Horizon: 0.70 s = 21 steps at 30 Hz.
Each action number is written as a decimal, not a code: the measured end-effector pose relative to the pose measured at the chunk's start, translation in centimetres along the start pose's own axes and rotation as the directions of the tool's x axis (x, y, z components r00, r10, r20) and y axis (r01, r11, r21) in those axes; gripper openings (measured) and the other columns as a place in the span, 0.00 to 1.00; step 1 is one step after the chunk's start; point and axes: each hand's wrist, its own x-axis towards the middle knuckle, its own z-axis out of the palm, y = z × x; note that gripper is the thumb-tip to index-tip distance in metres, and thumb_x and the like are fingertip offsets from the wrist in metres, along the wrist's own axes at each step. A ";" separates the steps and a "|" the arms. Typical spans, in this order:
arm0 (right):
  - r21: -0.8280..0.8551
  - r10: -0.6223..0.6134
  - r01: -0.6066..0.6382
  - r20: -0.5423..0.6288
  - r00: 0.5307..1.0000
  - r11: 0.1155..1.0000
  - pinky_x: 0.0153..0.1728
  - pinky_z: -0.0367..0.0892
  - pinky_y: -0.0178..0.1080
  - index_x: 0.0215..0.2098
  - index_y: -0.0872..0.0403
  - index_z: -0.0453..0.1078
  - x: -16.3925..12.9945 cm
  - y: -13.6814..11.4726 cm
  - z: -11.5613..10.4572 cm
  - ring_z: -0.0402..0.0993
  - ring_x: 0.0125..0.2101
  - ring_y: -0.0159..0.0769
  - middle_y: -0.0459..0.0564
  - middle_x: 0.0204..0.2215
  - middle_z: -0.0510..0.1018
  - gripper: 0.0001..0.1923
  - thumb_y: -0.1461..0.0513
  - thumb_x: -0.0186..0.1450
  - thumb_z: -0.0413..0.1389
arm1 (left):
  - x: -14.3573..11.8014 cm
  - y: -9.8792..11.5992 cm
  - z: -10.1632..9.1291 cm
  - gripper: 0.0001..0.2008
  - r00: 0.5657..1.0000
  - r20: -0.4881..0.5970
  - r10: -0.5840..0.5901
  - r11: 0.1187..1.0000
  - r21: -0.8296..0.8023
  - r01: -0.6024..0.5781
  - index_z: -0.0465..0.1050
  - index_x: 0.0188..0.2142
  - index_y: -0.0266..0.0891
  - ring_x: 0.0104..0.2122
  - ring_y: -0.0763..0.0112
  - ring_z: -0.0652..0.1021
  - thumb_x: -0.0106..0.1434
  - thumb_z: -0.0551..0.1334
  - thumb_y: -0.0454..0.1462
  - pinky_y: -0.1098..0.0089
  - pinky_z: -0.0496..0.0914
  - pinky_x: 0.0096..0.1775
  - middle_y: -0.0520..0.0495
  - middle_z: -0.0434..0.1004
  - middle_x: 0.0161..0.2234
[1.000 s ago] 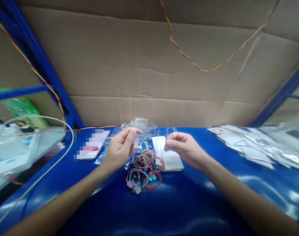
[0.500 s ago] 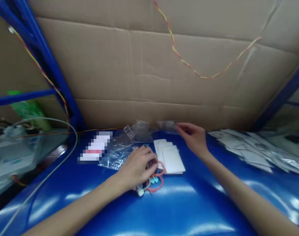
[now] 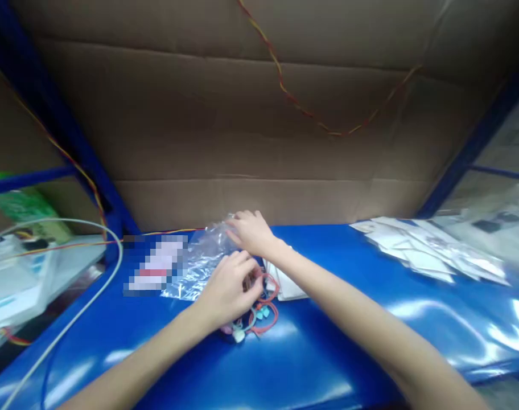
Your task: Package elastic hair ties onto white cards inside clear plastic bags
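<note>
My left hand (image 3: 231,285) is curled over a small heap of elastic hair ties, its thumb and fingers closed around some of them. Coral hair ties (image 3: 266,326) with pale blue charms stick out beside the thumb. Part of the heap is hidden under the palm. Farther back, my right hand (image 3: 251,232) reaches across to the left, fingers apart, touching clear plastic bags (image 3: 214,236). A stack of white cards (image 3: 287,285) lies right of the hair ties, partly covered by my right forearm.
Several white cards in clear wrapping (image 3: 417,247) are spread at the right of the blue table surface (image 3: 311,353). Behind stands a cardboard wall (image 3: 251,125) with a twisted wire (image 3: 293,101). A pale cable (image 3: 120,250) loops at left, near a blurred-out item (image 3: 159,265).
My right hand has moved left from beyond the white cards to the plastic bags; the small clear bag it held no longer shows apart. My left hand stays on the hair ties. The view has shifted slightly.
</note>
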 end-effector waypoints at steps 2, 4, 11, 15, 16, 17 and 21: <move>0.026 -0.018 0.017 0.072 0.997 1.000 0.54 0.65 0.56 0.56 0.53 0.76 0.0 0.3 0.3 0.75 0.52 0.54 0.60 0.50 0.81 0.22 0.48 0.72 0.57 | 0.1 -0.3 -0.8 0.07 1.000 -0.006 -0.022 1.000 -0.014 0.022 0.70 0.29 0.40 0.35 0.62 0.74 0.63 0.58 0.35 0.62 0.66 0.40 0.47 0.75 0.32; 0.061 -0.033 0.026 0.116 0.993 0.998 0.54 0.67 0.53 0.59 0.49 0.73 -0.4 0.9 -0.1 0.76 0.54 0.52 0.57 0.54 0.81 0.30 0.40 0.70 0.54 | 0.1 -0.8 -1.7 0.06 0.999 0.005 -0.044 0.999 -0.018 0.044 0.68 0.27 0.40 0.35 0.62 0.74 0.61 0.58 0.34 0.63 0.67 0.40 0.48 0.76 0.32; 0.013 0.113 -0.115 0.075 0.991 0.993 0.51 0.68 0.35 0.61 0.47 0.72 -3.7 4.2 -3.7 0.77 0.54 0.36 0.48 0.57 0.80 0.24 0.48 0.78 0.42 | 0.1 -1.6 -2.5 0.05 0.994 0.108 0.012 0.980 0.197 -0.033 0.73 0.31 0.41 0.40 0.56 0.75 0.61 0.60 0.37 0.59 0.65 0.43 0.44 0.77 0.35; -0.216 0.445 -0.436 -0.007 0.895 0.874 0.43 0.69 0.40 0.43 0.53 0.79 -8.2 9.6 -7.0 0.81 0.42 0.45 0.55 0.40 0.85 0.19 0.54 0.75 0.48 | 0.1 -1.1 -2.7 0.06 0.997 0.071 0.000 0.982 0.187 -0.013 0.74 0.37 0.41 0.41 0.55 0.75 0.60 0.60 0.37 0.57 0.65 0.45 0.44 0.77 0.37; -0.278 0.526 -0.515 -0.039 0.850 0.811 0.44 0.69 0.43 0.41 0.56 0.79 -9.6 11.4 -7.9 0.81 0.42 0.49 0.59 0.37 0.85 0.17 0.56 0.73 0.50 | 0.1 -1.0 -2.7 0.05 0.998 0.065 0.001 0.983 0.182 -0.012 0.73 0.36 0.40 0.40 0.55 0.75 0.60 0.60 0.37 0.57 0.65 0.45 0.45 0.77 0.37; -0.334 0.592 -0.580 -0.078 0.802 0.743 0.46 0.68 0.46 0.42 0.58 0.79 -11.0 13.1 -8.9 0.81 0.44 0.52 0.63 0.38 0.84 0.16 0.58 0.71 0.51 | 0.0 -0.9 -2.8 0.05 0.998 0.062 0.004 0.984 0.177 -0.015 0.73 0.36 0.40 0.40 0.56 0.75 0.61 0.60 0.37 0.57 0.65 0.44 0.45 0.76 0.37; -0.471 0.742 -0.725 -0.197 0.641 0.502 0.50 0.64 0.56 0.53 0.63 0.73 -16.1 18.7 -11.7 0.75 0.51 0.64 0.75 0.49 0.79 0.22 0.61 0.63 0.58 | -0.1 -0.8 -2.8 0.04 0.998 0.058 0.025 0.986 0.164 -0.035 0.72 0.34 0.40 0.38 0.57 0.74 0.61 0.59 0.36 0.58 0.65 0.43 0.46 0.75 0.35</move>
